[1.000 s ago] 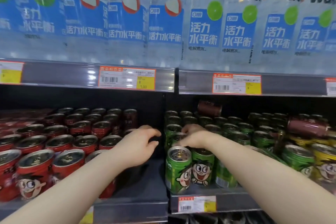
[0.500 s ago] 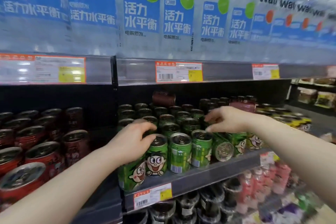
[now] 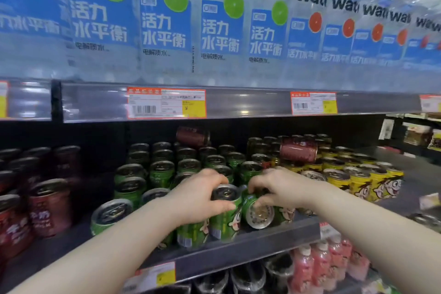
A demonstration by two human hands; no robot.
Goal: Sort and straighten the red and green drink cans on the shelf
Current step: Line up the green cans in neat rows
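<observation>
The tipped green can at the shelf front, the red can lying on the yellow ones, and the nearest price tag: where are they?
Tipped green can (image 3: 259, 213), head view, on its round metal end.
Red can (image 3: 298, 152), head view, mid side.
Price tag (image 3: 166, 103), head view, centre.

At the shelf's front edge (image 3: 238, 249), the left hand (image 3: 198, 196) grips an upright green can (image 3: 225, 212); the right hand (image 3: 279, 186) holds a tipped green can (image 3: 259, 212) beside it.

Both hands (image 3: 238, 194) now together on front green cans (image 3: 235, 212), view shifted right.
</observation>
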